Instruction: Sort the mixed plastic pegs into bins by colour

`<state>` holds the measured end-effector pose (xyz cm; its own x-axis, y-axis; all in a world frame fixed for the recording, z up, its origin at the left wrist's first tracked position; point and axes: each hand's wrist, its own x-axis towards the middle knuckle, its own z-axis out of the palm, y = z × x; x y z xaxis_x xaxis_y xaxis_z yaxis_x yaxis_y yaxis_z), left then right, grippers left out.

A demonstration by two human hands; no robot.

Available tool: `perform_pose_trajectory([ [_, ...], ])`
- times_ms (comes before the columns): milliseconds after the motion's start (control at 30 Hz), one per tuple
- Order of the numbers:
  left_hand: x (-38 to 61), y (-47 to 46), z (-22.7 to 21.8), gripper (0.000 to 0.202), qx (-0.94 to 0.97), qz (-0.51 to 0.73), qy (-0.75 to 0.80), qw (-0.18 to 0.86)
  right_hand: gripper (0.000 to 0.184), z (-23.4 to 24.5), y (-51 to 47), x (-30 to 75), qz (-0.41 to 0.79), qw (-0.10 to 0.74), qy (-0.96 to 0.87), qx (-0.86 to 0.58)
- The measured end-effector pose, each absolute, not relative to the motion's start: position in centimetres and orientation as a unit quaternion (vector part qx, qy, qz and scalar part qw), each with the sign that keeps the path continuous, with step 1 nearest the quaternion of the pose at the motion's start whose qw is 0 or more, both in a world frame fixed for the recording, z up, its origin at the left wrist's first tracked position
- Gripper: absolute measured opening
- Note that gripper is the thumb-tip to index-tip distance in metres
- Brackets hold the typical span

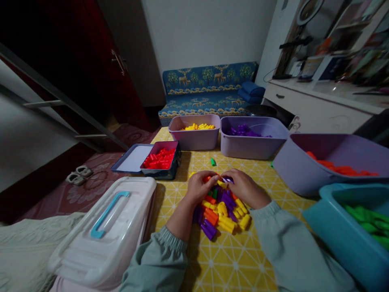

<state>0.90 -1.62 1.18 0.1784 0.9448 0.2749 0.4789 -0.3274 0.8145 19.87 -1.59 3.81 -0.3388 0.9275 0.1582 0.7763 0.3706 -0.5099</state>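
A mixed pile of small plastic pieces (223, 209) in yellow, purple, orange and green lies on the table under both hands. My left hand (199, 185) is at the pile's far left side, fingers curled inward; an orange-red bit shows by them, but what they grip is hidden. At the far right side, my right hand (244, 187) has its fingers closed around a purple plastic piece (227, 179). The fingertips of both hands nearly meet. Beyond them a single green piece (213, 162) lies apart on the tablecloth.
Lilac bins hold yellow pieces (199, 127), purple pieces (243, 130) and orange pieces (343, 166). A teal tub (343, 215) at right holds green ones. Red pieces (161, 158) fill an open case at left. A white-lidded box (121, 219) stands nearer, on the left.
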Motion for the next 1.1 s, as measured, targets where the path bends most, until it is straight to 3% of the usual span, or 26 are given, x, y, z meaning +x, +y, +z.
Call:
perform_pose_trajectory([
  [167, 0.7, -1.5, 1.2, 0.051, 0.647, 0.475, 0.441, 0.401, 0.041, 4.0, -4.2, 20.0, 0.176, 0.230, -0.804, -0.520],
  [300, 0.6, -1.3, 0.9, 0.057, 0.559, 0.551, 0.402, 0.472, 0.083, 4.2, -9.2, 17.9, 0.125, 0.203, -0.838, -0.491],
  [367, 0.4, -1.1, 0.9, 0.059, 0.517, 0.584, 0.392, 0.487, 0.096, 4.1, -11.4, 16.7, 0.129, 0.164, -0.873, -0.440],
  [433, 0.2, -1.0, 1.1, 0.058, 0.488, 0.613, 0.397, 0.478, 0.092, 3.7, -12.6, 15.8, 0.128, 0.142, -0.892, -0.409],
  [600, -0.5, -0.9, 1.5, 0.057, 0.470, 0.641, 0.454, 0.403, 0.043, 2.6, -11.1, 16.0, 0.061, 0.193, -0.861, -0.467],
  [667, -0.7, -0.7, 1.3, 0.060, 0.477, 0.629, 0.488, 0.373, 0.034, 2.4, -9.5, 16.8, 0.043, 0.218, -0.838, -0.498],
  [867, -0.9, -0.3, 0.3, 0.053, 0.574, 0.505, 0.578, 0.285, 0.034, 1.6, -4.3, 19.9, 0.067, 0.310, -0.757, -0.571],
  [1100, 0.4, -0.9, 0.8, 0.038, 0.769, 0.367, 0.475, 0.220, 0.038, 1.1, -3.8, 19.4, 0.125, 0.340, -0.738, -0.569],
])
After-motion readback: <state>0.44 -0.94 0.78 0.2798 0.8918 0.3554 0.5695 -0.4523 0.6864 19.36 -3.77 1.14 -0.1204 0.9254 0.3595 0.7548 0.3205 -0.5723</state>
